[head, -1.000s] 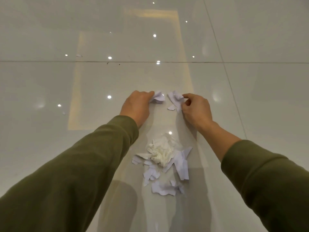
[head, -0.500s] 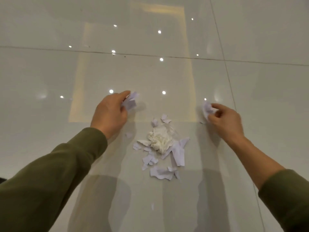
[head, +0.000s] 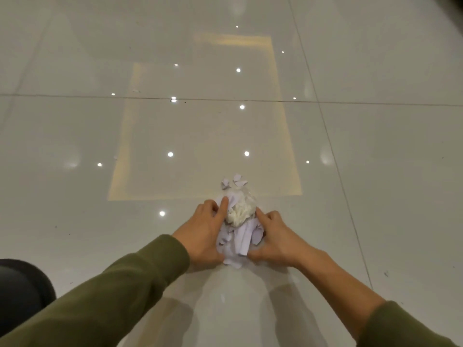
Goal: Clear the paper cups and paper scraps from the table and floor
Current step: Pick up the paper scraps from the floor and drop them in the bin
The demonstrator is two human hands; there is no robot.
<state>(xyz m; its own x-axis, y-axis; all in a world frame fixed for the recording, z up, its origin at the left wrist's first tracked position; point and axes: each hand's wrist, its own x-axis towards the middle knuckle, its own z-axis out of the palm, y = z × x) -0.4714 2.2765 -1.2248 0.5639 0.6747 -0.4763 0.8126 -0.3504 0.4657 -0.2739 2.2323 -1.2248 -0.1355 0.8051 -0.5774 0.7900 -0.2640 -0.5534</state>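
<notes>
A heap of white paper scraps with a crumpled tissue wad on top lies on the glossy floor. My left hand presses against the heap's left side, fingers over the top. Against the heap's right side my right hand pushes inward, so the heap is squeezed between both hands. A few small scraps lie loose just beyond the heap. No paper cup shows in this view.
Pale glossy floor tiles with grout lines and ceiling-light reflections spread all around. A dark rounded object sits at the lower left edge. A tiny scrap lies far back near a grout line.
Both hands, which held separate scraps apart on either side of the heap, have come together and now squeeze the heap between them. The loose scraps are bunched into one pile.
</notes>
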